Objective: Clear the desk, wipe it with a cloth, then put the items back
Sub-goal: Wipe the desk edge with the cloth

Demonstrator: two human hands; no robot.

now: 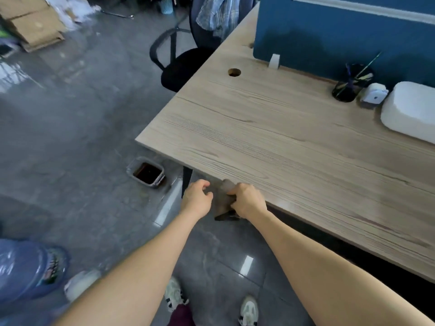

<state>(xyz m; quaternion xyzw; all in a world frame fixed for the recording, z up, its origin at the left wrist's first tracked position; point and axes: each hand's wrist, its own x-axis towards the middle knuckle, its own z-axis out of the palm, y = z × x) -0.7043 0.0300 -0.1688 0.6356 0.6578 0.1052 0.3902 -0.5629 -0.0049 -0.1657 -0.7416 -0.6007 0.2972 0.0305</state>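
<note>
Low centre of the frame, the right hand (247, 201) grips a brown cloth (222, 203) at the desk (294, 142) edge. The cloth hangs lengthwise downward. The left hand (196, 197), fingers loosely curled and holding nothing, sits just left of it.

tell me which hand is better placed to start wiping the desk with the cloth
Right. The right hand already grips the brown cloth at the desk edge; the left hand holds nothing.

Pale wood-grain desk (282, 142), blue divider (329, 31), dark brown cloth (223, 203).
</note>
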